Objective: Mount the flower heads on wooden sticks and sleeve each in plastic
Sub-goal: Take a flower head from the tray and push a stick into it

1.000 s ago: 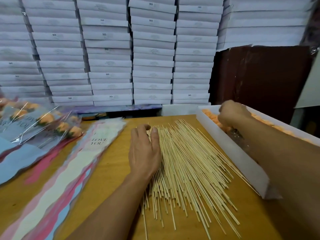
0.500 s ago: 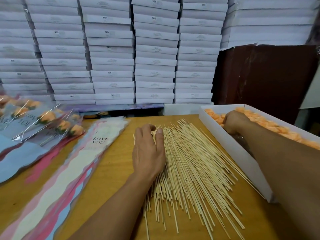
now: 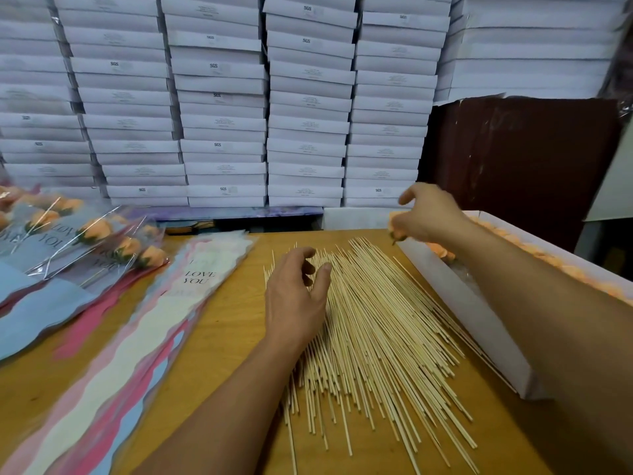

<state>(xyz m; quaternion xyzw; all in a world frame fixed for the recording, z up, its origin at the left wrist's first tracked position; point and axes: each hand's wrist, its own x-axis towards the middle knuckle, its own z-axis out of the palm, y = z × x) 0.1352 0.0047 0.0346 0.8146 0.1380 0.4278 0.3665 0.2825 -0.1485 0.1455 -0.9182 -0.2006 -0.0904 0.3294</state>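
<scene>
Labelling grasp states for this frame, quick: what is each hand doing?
Left hand: fingers curled over the wooden sticks, pinching at them; hold unconfirmed.
Right hand: grips an orange flower head above the white box.

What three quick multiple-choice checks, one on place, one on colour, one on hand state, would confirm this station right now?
1. Where does the pile of wooden sticks lie?
A. Between the plastic sleeves and the white box
B. Inside the white box
C. On the stacked boxes

2. What colour are the flower heads in the white box?
A. Blue
B. Orange
C. White

3. What is the right hand doing?
A. Lying flat on the table
B. Pinching a flower head above the box end
C. Gripping a sleeve

Key: 1 A, sticks fan across the table between them; 2 B, orange blooms line the box; 3 B, an orange head with green base shows at its fingertips.
</scene>
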